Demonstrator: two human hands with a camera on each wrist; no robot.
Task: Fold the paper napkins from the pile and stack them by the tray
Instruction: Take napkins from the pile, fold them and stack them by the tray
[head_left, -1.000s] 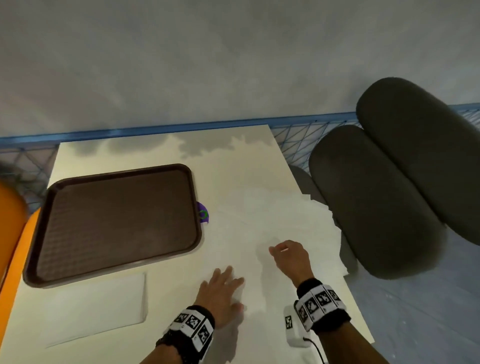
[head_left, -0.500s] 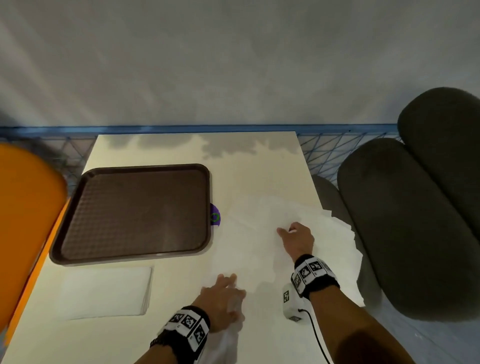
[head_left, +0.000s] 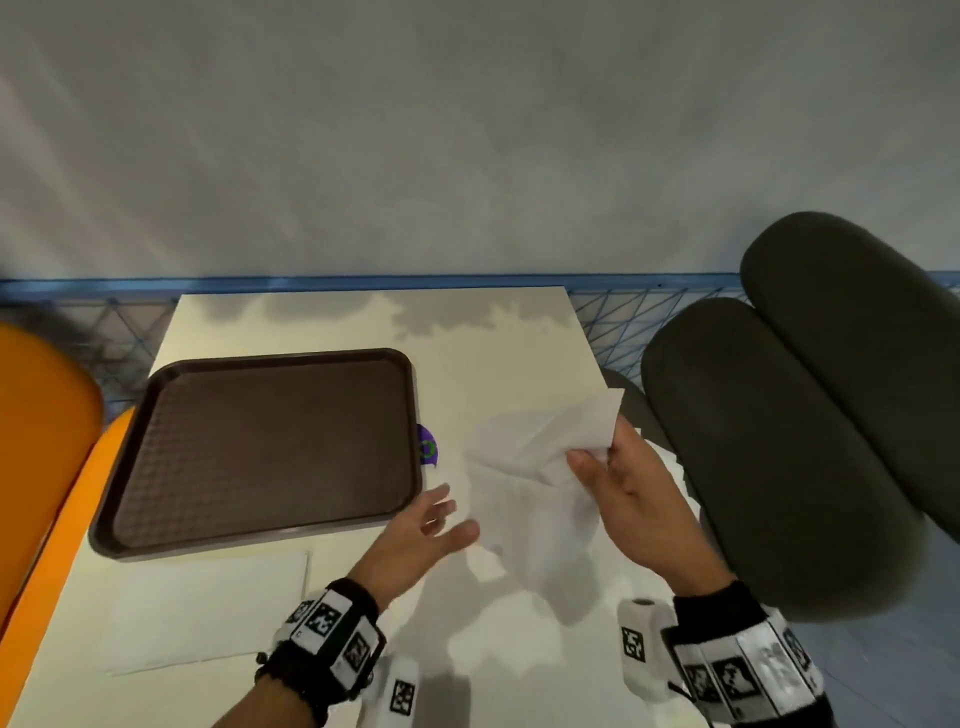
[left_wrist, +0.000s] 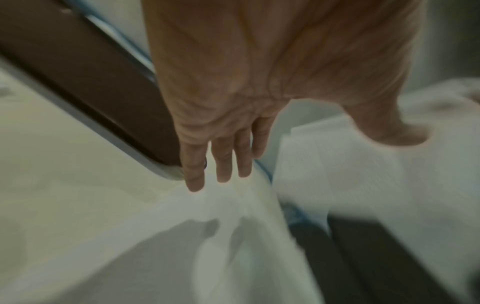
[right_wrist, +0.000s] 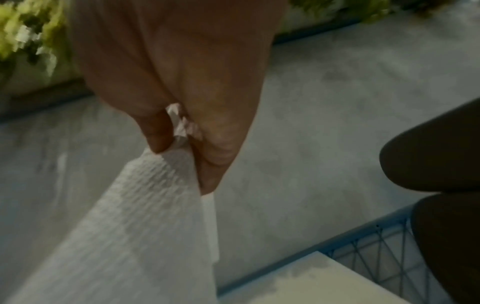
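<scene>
A brown tray (head_left: 260, 447) lies on the left half of the cream table (head_left: 493, 353). In front of it sits a flat stack of folded white napkins (head_left: 208, 608). My right hand (head_left: 597, 441) pinches one white napkin (head_left: 535, 452) between thumb and fingers (right_wrist: 161, 131) and holds it above the table, the sheet (right_wrist: 145, 216) hanging crumpled. The loose pile (head_left: 670, 467) lies underneath, mostly hidden. My left hand (head_left: 452, 514) hovers open by the tray's near right corner, its fingers (left_wrist: 221, 162) straight, close to the hanging sheet's lower edge; contact with it cannot be told.
A small purple and green thing (head_left: 427, 449) peeks out at the tray's right edge. Dark grey rounded cushions (head_left: 779, 441) crowd the table's right side. An orange seat (head_left: 41, 441) stands at the left. A blue mesh rail (head_left: 623, 312) runs behind the table.
My right hand has pinched a napkin on the pile and lifted it up and to the right. My left hand has come off the pile and moved toward the tray's corner.
</scene>
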